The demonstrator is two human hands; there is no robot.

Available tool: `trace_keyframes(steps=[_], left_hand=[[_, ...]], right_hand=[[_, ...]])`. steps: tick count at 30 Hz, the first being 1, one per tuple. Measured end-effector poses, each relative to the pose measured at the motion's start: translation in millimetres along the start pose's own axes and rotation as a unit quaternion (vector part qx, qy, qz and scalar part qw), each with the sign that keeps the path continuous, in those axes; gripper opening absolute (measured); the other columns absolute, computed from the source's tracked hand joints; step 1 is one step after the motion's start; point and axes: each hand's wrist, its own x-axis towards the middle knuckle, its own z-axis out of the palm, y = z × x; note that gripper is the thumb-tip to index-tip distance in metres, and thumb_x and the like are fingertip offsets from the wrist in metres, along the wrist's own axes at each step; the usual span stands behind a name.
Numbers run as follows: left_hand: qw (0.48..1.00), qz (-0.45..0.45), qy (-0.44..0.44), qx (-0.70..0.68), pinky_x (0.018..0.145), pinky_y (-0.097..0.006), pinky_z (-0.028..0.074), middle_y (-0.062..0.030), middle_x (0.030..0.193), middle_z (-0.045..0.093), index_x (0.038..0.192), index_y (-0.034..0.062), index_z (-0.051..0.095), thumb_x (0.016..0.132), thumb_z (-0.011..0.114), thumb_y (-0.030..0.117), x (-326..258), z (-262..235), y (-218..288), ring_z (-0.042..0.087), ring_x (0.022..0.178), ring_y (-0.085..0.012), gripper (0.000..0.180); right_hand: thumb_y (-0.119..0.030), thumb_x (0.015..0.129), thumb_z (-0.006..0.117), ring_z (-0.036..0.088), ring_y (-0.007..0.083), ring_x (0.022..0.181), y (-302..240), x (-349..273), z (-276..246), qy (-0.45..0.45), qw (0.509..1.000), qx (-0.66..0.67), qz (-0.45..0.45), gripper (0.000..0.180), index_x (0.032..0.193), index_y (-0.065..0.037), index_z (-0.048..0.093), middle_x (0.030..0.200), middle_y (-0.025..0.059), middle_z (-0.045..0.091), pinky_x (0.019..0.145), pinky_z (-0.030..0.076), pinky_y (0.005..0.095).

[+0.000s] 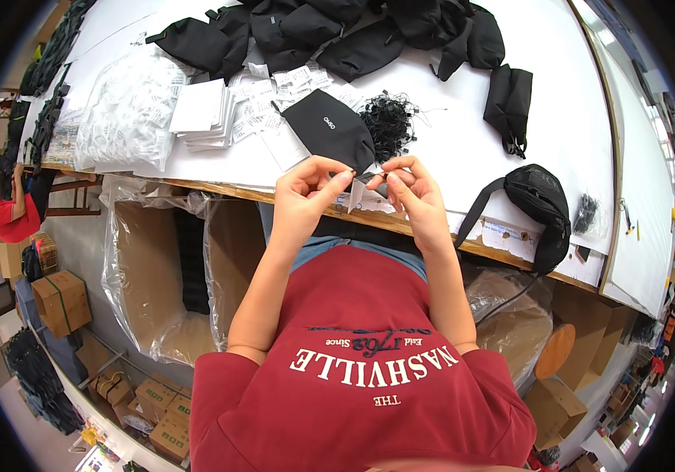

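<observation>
White table (463,149), black pouches (329,126), tangled strings (388,122) beyond hands.

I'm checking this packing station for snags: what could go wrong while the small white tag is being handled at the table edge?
1. Both hands, left hand and right hand, pinch the small white tag over the table edge; if dropped, it would likely fall off the table, perhaps into the lined carton.
2. The tangled pile of black loop fasteners may snag when one is pulled out.
3. The black waist bag overhangs the edge and might slide off.
</observation>
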Motion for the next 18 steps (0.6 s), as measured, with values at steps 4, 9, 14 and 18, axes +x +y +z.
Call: trace_keyframes(steps=[4, 9, 14, 18], left_hand=[[0.998, -0.026, -0.044, 0.044, 0.049, -0.016, 0.024, 0.0097, 0.06, 0.045, 0.085, 0.0025, 0.064, 0.085, 0.066, 0.008, -3, 6, 8, 0.03, 0.055, 0.0021, 0.005], [0.995, -0.036, -0.075, 0.056, 0.049, -0.016, 0.024, 0.0098, 0.06, 0.044, 0.084, 0.0015, 0.063, 0.084, 0.064, 0.006, -3, 10, 11, 0.028, 0.055, 0.002, 0.004], [0.994, -0.051, -0.082, 0.041, 0.05, -0.017, 0.025, 0.0096, 0.06, 0.045, 0.083, 0.0013, 0.062, 0.085, 0.063, 0.005, -3, 12, 9, 0.028, 0.055, 0.0021, 0.004], [0.995, -0.062, -0.076, 0.03, 0.05, -0.017, 0.024, 0.0102, 0.058, 0.041, 0.082, 0.0013, 0.062, 0.085, 0.062, 0.005, -3, 14, 10, 0.027, 0.055, 0.0018, 0.005]], right_hand=[[-0.01, 0.092, 0.056, 0.057, 0.007, 0.08, -2, -1, 5, -0.018, 1.0, -0.003, -0.002, 0.011, 0.101, -0.005, 0.052, 0.086, 0.0052, 0.065, 0.068, 0.042, 0.0201], [-0.005, 0.09, 0.058, 0.058, 0.0107, 0.08, -1, -1, 10, -0.036, 0.998, 0.001, -0.043, 0.012, 0.099, -0.003, 0.051, 0.083, 0.0041, 0.06, 0.076, 0.046, 0.0243], [-0.004, 0.091, 0.057, 0.058, 0.0108, 0.08, 4, -2, 7, -0.04, 0.997, 0.013, -0.069, 0.011, 0.099, -0.003, 0.05, 0.084, 0.0043, 0.059, 0.075, 0.046, 0.0239], [-0.003, 0.091, 0.056, 0.058, 0.0104, 0.079, 3, -3, 8, -0.04, 0.996, 0.008, -0.084, 0.011, 0.1, -0.003, 0.05, 0.083, 0.0045, 0.059, 0.074, 0.046, 0.0231]])
